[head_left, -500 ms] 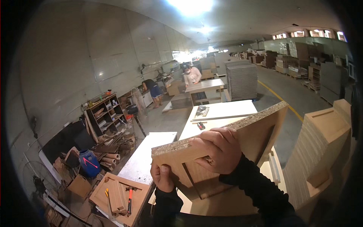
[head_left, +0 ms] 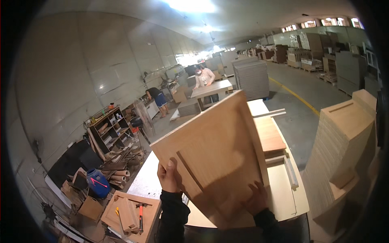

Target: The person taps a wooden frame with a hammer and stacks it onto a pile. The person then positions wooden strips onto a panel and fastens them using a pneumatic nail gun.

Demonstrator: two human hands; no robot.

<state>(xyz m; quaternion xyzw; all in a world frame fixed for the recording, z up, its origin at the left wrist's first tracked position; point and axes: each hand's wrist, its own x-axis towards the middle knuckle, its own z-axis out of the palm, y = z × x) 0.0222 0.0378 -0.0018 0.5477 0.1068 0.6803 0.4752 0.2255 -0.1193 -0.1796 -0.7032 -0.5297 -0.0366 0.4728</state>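
A light wooden cabinet-door panel [head_left: 210, 150] with a recessed middle stands tilted up over the workbench [head_left: 283, 202]. My left hand [head_left: 168, 177] grips its left edge, thumb on the face and the other fingers behind. Low on the right side of the panel, my right hand [head_left: 256, 198] rests with fingers spread at its face, in shadow and slightly blurred; it is not wrapped round the edge. Beyond the panel's right edge, flat wooden boards [head_left: 270, 135] and a narrow strip [head_left: 291, 172] lie on the bench.
A hammer [head_left: 141, 216] and a yellow-handled tool [head_left: 118, 214] lie on a wooden panel at the lower left. Tall stacks of panels [head_left: 336, 150] stand on the right. Behind are a blue drum [head_left: 97, 183], a shelf [head_left: 109, 129], a fan [head_left: 142, 117] and two people [head_left: 202, 79] working.
The panel has swung from edge-up to showing its broad face. My right hand has left its top edge and moved down to the lower right; my left hand still holds the left edge.
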